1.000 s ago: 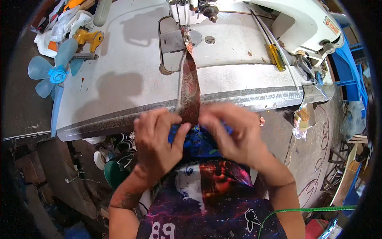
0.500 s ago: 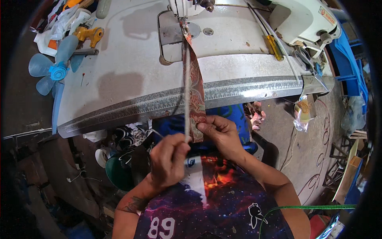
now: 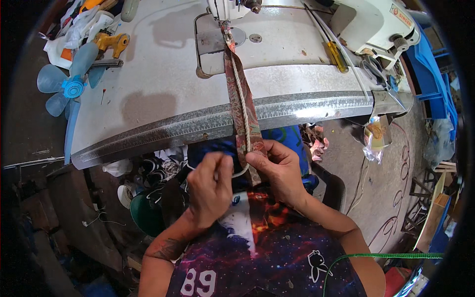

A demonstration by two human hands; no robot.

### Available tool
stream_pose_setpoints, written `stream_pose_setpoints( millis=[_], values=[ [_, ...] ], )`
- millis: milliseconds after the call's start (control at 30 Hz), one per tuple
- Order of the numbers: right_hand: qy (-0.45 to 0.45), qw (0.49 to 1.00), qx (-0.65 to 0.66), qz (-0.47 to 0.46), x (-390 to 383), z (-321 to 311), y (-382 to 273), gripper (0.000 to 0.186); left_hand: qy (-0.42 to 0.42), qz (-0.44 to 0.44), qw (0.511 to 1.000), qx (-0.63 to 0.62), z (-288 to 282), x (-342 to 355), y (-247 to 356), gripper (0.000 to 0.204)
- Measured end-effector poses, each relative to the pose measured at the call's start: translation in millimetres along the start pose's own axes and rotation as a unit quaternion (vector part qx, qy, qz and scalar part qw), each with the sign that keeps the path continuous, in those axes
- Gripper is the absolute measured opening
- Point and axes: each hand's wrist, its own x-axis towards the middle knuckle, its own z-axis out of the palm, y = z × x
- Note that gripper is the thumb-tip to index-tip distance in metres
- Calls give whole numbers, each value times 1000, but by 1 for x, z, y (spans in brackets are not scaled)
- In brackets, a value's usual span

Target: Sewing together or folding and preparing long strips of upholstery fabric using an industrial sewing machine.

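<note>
A narrow strip of reddish patterned fabric (image 3: pixel 235 84) runs from the sewing machine's needle (image 3: pixel 226 25) down over the front edge of the white table (image 3: pixel 163 94). A white cord (image 3: pixel 241 101) lies along the strip's middle. My right hand (image 3: pixel 277 171) pinches the strip's lower end just below the table edge. My left hand (image 3: pixel 210 185) is beside it and holds the cord's loose end, which curves between the two hands.
A white sewing machine (image 3: pixel 366 22) stands at the back right, with a yellow-handled tool (image 3: pixel 336 55) by it. A blue fan (image 3: pixel 69 81) and a yellow tool (image 3: pixel 111 42) lie at the table's left. Clutter sits under the table; blue crates (image 3: pixel 430 64) stand at the right.
Both hands have dropped from the table edge toward my lap. The fabric strip has been opened out, and the white cord now lies along it.
</note>
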Motion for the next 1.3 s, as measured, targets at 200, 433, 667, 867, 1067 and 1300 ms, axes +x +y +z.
stream_pose_setpoints(
  millis=[200,433,667,867,1067,1300],
  values=[
    [56,987,-57,-136,-5,14,-6,48,-33,-283,798,-532,13,31,1,21],
    [19,849,-410,-334,-7,4,-12,63,-4,-241,852,-464,16,32,10,20],
    [-46,736,-548,-394,-10,3,-24,55,22,-243,850,-467,20,36,13,20],
    [-52,615,-597,-513,32,-13,-81,49,14,-253,860,-443,14,40,17,21],
    [-187,491,-633,-568,75,-17,-91,45,-21,-267,868,-419,0,43,26,20],
    [-182,509,-575,-614,88,-19,-80,39,-57,-320,831,-451,-19,57,33,17]
  ],
)
